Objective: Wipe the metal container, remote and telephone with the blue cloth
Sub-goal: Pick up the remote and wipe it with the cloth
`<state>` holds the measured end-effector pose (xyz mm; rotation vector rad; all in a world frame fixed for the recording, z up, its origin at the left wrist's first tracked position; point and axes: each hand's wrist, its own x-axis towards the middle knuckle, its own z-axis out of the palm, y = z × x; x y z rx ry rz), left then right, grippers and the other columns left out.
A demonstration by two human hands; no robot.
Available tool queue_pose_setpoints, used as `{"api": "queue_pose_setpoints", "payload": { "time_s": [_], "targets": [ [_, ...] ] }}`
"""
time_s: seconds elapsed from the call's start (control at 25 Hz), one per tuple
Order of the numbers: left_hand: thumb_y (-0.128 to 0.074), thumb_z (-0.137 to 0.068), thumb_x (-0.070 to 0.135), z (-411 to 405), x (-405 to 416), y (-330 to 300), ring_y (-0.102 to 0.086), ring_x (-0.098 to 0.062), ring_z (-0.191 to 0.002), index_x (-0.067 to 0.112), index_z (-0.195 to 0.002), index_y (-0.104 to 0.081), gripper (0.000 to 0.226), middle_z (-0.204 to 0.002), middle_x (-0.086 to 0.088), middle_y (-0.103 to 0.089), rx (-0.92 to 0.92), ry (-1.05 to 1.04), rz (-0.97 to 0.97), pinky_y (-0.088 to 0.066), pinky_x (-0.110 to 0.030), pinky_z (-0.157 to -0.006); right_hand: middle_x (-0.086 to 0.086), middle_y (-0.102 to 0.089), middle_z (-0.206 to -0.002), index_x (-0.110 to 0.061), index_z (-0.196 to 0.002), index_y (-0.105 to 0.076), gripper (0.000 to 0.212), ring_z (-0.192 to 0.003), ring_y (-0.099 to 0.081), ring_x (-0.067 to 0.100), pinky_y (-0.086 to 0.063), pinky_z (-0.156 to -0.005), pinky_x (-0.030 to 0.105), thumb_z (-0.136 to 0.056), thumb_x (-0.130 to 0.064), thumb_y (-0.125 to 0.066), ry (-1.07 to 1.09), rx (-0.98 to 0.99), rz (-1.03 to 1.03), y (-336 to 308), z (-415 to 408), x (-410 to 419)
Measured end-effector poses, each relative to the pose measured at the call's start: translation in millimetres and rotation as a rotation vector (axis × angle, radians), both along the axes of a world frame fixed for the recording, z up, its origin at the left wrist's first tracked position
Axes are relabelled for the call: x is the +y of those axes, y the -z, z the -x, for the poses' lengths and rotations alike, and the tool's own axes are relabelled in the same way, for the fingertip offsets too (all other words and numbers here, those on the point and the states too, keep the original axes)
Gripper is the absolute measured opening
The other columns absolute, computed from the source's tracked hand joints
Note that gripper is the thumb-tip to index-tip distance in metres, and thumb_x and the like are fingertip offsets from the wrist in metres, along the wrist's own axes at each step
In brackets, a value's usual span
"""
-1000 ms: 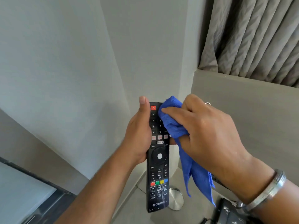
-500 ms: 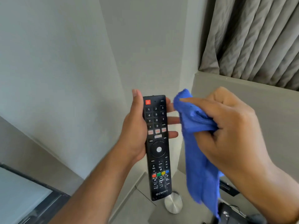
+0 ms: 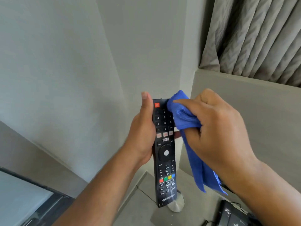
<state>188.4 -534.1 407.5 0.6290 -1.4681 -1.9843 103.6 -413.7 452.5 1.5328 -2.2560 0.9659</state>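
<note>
- Head view: long black plastic remote [image 3: 164,150] held upright in left hand [image 3: 143,136], fingers wrapped round it.
- Bunched blue cloth [image 3: 184,118] clenched in right hand [image 3: 216,132], pressed on remote's top right corner.
- Remote wipe apparently underway; round metal container [image 3: 176,205] below, black telephone [image 3: 231,214] at bottom right — wiped or not, cannot tell.

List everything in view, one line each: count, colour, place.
remote: one, black, upright in the left hand, buttons facing the camera
blue cloth: one, blue, bunched against the remote's top right corner, tail hanging down
metal container: one, silver, on the surface below the remote, partly hidden
telephone: one, black, bottom right, mostly cut off
curtain: one, grey, top right
left hand: one, gripping the remote's left edge
right hand: one, clutching the cloth
</note>
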Motion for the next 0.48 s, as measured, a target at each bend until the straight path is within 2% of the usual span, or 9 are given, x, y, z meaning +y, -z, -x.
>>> {"api": "queue_pose_setpoints", "payload": {
  "time_s": [0.08,0.24,0.36,0.4,0.48],
  "targets": [
    [-0.032,-0.088,0.074,2.1,1.6,-0.8,-0.072,-0.031,-0.1,0.013,-0.102,-0.076,0.076,-0.102,-0.015,-0.076,0.032,0.0,-0.009,-0.058,-0.045,-0.086,-0.004,-0.04,-0.071,-0.019,-0.082,-0.061,0.02,-0.055,-0.045,0.024,-0.043,-0.044,0.038,-0.068,-0.006,-0.054,-0.077,-0.059,0.023,-0.8,-8.5,-3.0],
    [-0.031,-0.09,0.072,6.5,-12.3,-13.7,-0.072,-0.036,-0.099,0.007,-0.095,-0.066,0.074,-0.096,-0.019,-0.076,0.261,0.01,-0.183,-0.061,-0.044,-0.076,-0.008,-0.034,-0.072,-0.017,-0.078,-0.061,0.022,-0.054,-0.044,0.022,-0.043,-0.042,0.034,-0.064,-0.005,-0.048,-0.163,-0.045,-0.116,17.3,-24.5,5.9],
    [-0.027,-0.094,0.07,8.0,-26.0,-17.5,-0.074,-0.037,-0.091,0.007,-0.095,-0.064,0.073,-0.084,-0.015,-0.075,0.283,-0.022,-0.197,-0.061,-0.044,-0.071,-0.006,-0.037,-0.069,-0.022,-0.08,-0.062,0.028,-0.053,-0.043,0.02,-0.044,-0.044,0.035,-0.063,-0.004,-0.049,-0.212,-0.095,-0.264,33.6,-18.6,20.9],
    [-0.026,-0.094,0.07,7.2,-27.4,-16.9,-0.074,-0.037,-0.089,0.007,-0.095,-0.064,0.073,-0.082,-0.014,-0.075,0.278,-0.006,-0.209,-0.061,-0.044,-0.071,-0.006,-0.039,-0.069,-0.024,-0.085,-0.064,0.032,-0.054,-0.045,0.019,-0.045,-0.045,0.035,-0.063,-0.007,-0.048,-0.204,-0.124,-0.246,33.7,-12.7,25.4],
    [-0.026,-0.094,0.07,5.1,-27.7,-14.4,-0.074,-0.037,-0.089,0.007,-0.096,-0.064,0.074,-0.082,-0.014,-0.075,0.276,0.026,-0.226,-0.061,-0.044,-0.071,-0.007,-0.041,-0.068,-0.026,-0.089,-0.064,0.034,-0.056,-0.047,0.015,-0.044,-0.047,0.032,-0.066,-0.009,-0.047,-0.135,-0.181,-0.077,24.7,-3.7,27.3]
  ]
}}
